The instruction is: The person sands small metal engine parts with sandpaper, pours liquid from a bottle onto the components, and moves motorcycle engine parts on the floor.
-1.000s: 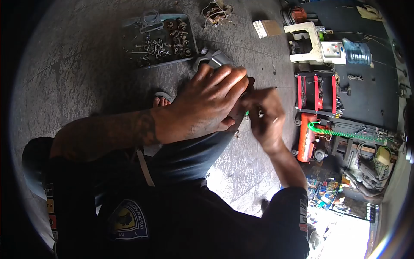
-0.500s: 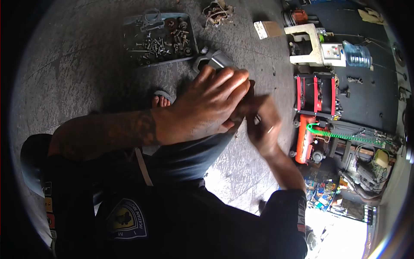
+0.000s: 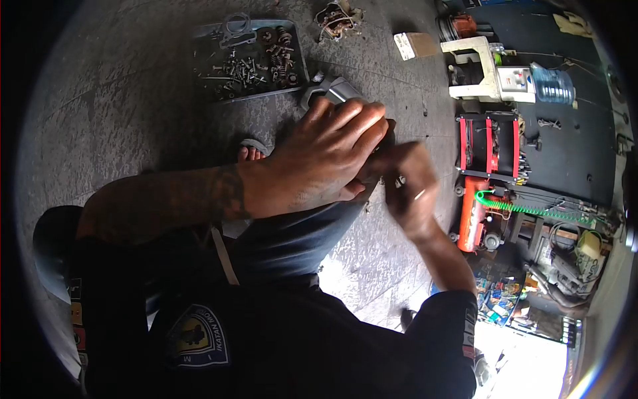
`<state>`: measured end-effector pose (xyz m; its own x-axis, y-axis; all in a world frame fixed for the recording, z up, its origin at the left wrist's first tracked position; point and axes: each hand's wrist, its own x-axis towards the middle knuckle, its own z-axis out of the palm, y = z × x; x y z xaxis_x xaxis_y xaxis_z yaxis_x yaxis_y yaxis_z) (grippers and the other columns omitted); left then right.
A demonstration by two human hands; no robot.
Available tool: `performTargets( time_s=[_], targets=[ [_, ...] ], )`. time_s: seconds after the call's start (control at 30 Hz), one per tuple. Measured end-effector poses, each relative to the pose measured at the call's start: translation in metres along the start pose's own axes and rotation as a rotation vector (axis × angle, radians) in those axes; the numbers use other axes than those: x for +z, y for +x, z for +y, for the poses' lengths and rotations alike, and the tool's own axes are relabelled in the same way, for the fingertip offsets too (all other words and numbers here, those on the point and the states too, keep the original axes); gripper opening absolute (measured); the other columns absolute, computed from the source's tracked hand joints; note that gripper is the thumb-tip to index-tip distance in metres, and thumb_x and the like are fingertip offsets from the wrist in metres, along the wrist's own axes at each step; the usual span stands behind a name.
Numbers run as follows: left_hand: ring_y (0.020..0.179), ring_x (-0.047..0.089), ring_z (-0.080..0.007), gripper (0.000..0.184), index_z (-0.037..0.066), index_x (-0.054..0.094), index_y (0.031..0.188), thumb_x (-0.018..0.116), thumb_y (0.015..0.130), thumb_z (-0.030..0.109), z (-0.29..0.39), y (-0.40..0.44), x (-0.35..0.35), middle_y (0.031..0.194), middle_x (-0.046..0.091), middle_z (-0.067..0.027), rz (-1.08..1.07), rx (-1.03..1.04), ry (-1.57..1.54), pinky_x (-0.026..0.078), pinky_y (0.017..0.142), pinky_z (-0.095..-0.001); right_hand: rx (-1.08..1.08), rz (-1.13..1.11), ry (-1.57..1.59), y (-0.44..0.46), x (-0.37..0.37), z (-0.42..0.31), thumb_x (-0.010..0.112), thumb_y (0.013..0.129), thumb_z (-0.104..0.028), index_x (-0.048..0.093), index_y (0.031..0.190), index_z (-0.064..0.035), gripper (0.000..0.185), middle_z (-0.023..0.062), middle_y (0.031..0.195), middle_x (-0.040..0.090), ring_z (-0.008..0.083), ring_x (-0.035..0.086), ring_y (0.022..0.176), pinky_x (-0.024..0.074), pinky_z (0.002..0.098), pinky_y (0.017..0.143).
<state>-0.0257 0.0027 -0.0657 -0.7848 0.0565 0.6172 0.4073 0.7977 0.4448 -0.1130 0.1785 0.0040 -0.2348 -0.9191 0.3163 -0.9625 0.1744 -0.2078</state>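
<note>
My left hand [image 3: 319, 156] lies at the middle of the view, its fingers bent over a dark part [image 3: 390, 128] that is mostly hidden beneath them. Right beside it, my right hand [image 3: 413, 189] is curled and smeared by motion. A small shiny bit shows between its fingers, too blurred to name. Both hands are above my leg in dark trousers [image 3: 292, 246]. Just beyond the left knuckles, a grey metal part [image 3: 340, 90] rests on the floor.
A tray [image 3: 266, 93] of bolts, springs and gears is at the top left. Near it are a dirty metal part [image 3: 337, 23] and a cardboard box [image 3: 422, 44]. To the right stand a white stool [image 3: 488, 66], a red-edged tool rack [image 3: 490, 147] and an orange compressor [image 3: 472, 216].
My right hand has shifted slightly beside the left hand and stays blurred. My left hand keeps its place and grip. The whole view has moved a little.
</note>
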Motion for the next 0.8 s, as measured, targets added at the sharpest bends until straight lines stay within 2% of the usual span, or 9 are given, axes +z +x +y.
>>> performTargets(
  time_s=[0.1,0.2,0.27,0.4,0.47,0.53,0.63,0.67,0.8],
  targets=[
    [0.117,0.046,-0.0266,0.092,-0.003,0.048,0.131,0.086,0.06,0.042,0.001,-0.002,-0.001,0.133,0.045,-0.0137,-0.004,0.009,-0.024,0.038,0.093,-0.0437,0.186,0.075,-0.022,0.003,0.002,0.006,0.067,0.074,0.006,0.064,0.083,-0.0036,0.014,0.0101,0.084,0.064,0.025,0.06,0.079,0.0505,0.0383,0.07],
    [0.118,0.046,-0.0266,0.091,-0.004,0.05,0.129,0.086,0.059,0.041,0.0,0.002,-0.001,0.131,0.047,-0.0141,0.061,0.026,-0.031,0.038,0.093,-0.0434,-0.043,-0.018,-0.03,0.0,-0.002,0.007,0.069,0.072,0.008,0.064,0.086,-0.0031,0.019,0.0101,0.083,0.063,0.0262,0.06,0.076,0.0498,0.037,0.067],
    [0.119,0.045,-0.0268,0.091,-0.005,0.051,0.129,0.086,0.059,0.041,0.001,0.001,-0.002,0.132,0.047,-0.0145,-0.01,0.014,-0.054,0.038,0.094,-0.0437,0.15,0.071,-0.093,0.008,-0.001,0.0,0.066,0.072,0.008,0.064,0.085,-0.0036,0.018,0.0099,0.082,0.063,0.0261,0.059,0.076,0.0493,0.0382,0.066],
    [0.119,0.045,-0.0271,0.088,-0.006,0.051,0.128,0.085,0.063,0.043,-0.001,0.0,0.0,0.134,0.045,-0.0148,-0.014,-0.001,-0.039,0.037,0.095,-0.0445,0.002,0.009,-0.018,0.003,0.001,0.003,0.065,0.071,0.015,0.063,0.079,-0.0017,0.018,0.01,0.081,0.064,0.026,0.062,0.074,0.0493,0.0354,0.067],
    [0.119,0.045,-0.0272,0.089,-0.005,0.051,0.129,0.085,0.062,0.043,0.001,-0.001,0.001,0.133,0.045,-0.0147,-0.004,0.013,-0.055,0.037,0.095,-0.0447,0.246,0.096,-0.078,0.01,-0.002,0.002,0.062,0.068,0.017,0.064,0.08,-0.0021,0.023,0.0104,0.081,0.063,0.0267,0.062,0.074,0.0491,0.0352,0.067],
    [0.12,0.045,-0.0273,0.09,-0.005,0.05,0.129,0.085,0.061,0.043,-0.003,0.002,-0.002,0.133,0.046,-0.0147,0.011,0.032,-0.045,0.037,0.095,-0.0449,-0.024,-0.02,0.042,0.0,0.004,-0.009,0.063,0.069,0.017,0.064,0.083,-0.0023,0.024,0.0102,0.081,0.063,0.0245,0.061,0.073,0.0484,0.0327,0.063],
    [0.12,0.045,-0.0273,0.092,-0.004,0.05,0.13,0.086,0.06,0.044,-0.002,0.001,0.0,0.132,0.046,-0.0139,-0.027,-0.005,-0.034,0.037,0.095,-0.0446,-0.005,-0.002,-0.013,0.002,0.0,0.002,0.065,0.07,0.015,0.065,0.083,-0.0032,0.022,0.0098,0.082,0.064,0.0249,0.061,0.075,0.0491,0.0339,0.066],
    [0.12,0.045,-0.0273,0.092,-0.004,0.05,0.13,0.086,0.06,0.044,0.0,0.001,0.0,0.132,0.046,-0.0139,-0.023,-0.011,-0.038,0.037,0.095,-0.0446,0.118,0.067,-0.067,0.007,0.0,0.003,0.067,0.071,0.014,0.065,0.083,-0.0035,0.021,0.0094,0.082,0.065,0.0252,0.061,0.075,0.0494,0.0347,0.068],
    [0.119,0.045,-0.0271,0.093,-0.004,0.049,0.13,0.086,0.06,0.043,-0.002,0.002,-0.001,0.132,0.046,-0.0138,-0.013,0.03,-0.02,0.037,0.095,-0.0446,0.01,-0.052,0.004,-0.01,0.009,-0.008,0.072,0.071,0.007,0.065,0.084,-0.0032,0.018,0.0135,0.081,0.064,0.0312,0.061,0.076,0.05,0.0374,0.07]
  ],
)
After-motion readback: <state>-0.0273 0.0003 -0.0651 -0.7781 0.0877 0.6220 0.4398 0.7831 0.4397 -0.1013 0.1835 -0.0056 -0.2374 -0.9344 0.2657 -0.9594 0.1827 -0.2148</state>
